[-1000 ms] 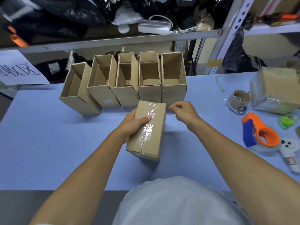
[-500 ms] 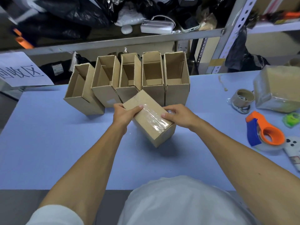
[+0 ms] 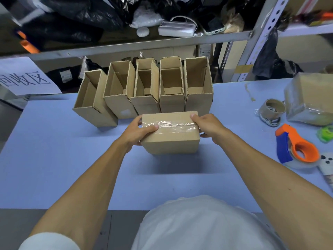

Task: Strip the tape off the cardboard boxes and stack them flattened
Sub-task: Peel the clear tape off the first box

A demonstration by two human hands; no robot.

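A closed brown cardboard box (image 3: 171, 143) lies crosswise in the middle of the blue table (image 3: 54, 159), with a strip of clear tape (image 3: 176, 125) running along its top. My left hand (image 3: 139, 131) grips the box's left end, thumb on the tape. My right hand (image 3: 209, 126) holds the right end, fingers over the top edge. Behind it stands a row of several open, empty cardboard boxes (image 3: 146, 91), leaning side by side.
To the right lie an orange and blue tape dispenser (image 3: 297, 147), a near-empty tape roll (image 3: 274, 109), a plastic-wrapped box (image 3: 310, 100) and a small green object (image 3: 326, 133). A cluttered metal shelf (image 3: 144, 44) runs along the back. A paper sign (image 3: 23, 78) hangs at the far left.
The taped box has turned from lengthwise to crosswise. My right hand came in and took its right end, while my left hand shifted to the left end.
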